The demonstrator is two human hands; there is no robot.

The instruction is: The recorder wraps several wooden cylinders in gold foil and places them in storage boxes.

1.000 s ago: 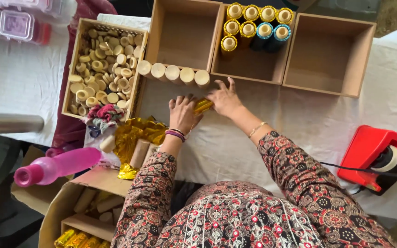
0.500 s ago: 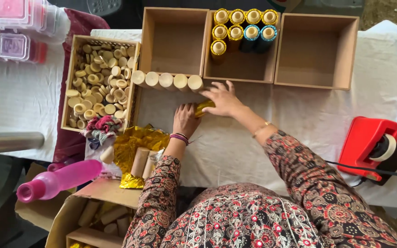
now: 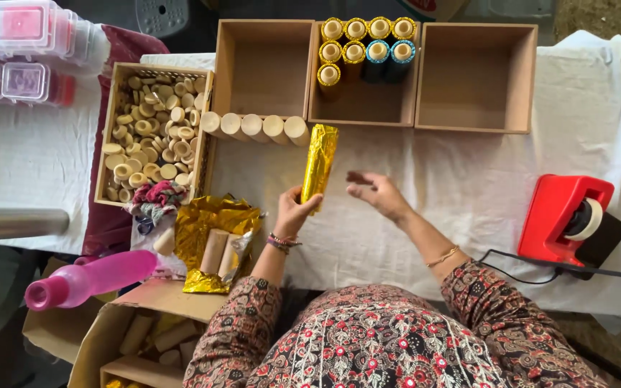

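Left hand wrapped round the lower end of a gold-foil-wrapped tube, fingers curled and pressed against the foil, thumb on the near side. Tube held almost upright, tilted slightly, raised above the white tablecloth in front of the row of bare cardboard tubes. Right hand just beside it, empty, fingers loosely spread and half curled, touching nothing.

Probably light and fairly stiff, being a cardboard core under thin foil. Foil likely slick and quick to crease or tear, so best taken around the body with a gentle, even grip rather than pinched at the ends, where the wrap may be loose.

Further out: three open cardboard boxes along the far edge, the middle one holding finished tubes standing on end, gold and blue. To the left, a wooden tray of small round discs. Near the left elbow, crumpled gold foil sheets with a couple of bare tubes lying on them. A pink plastic bottle lower left, a red tape dispenser to the right.
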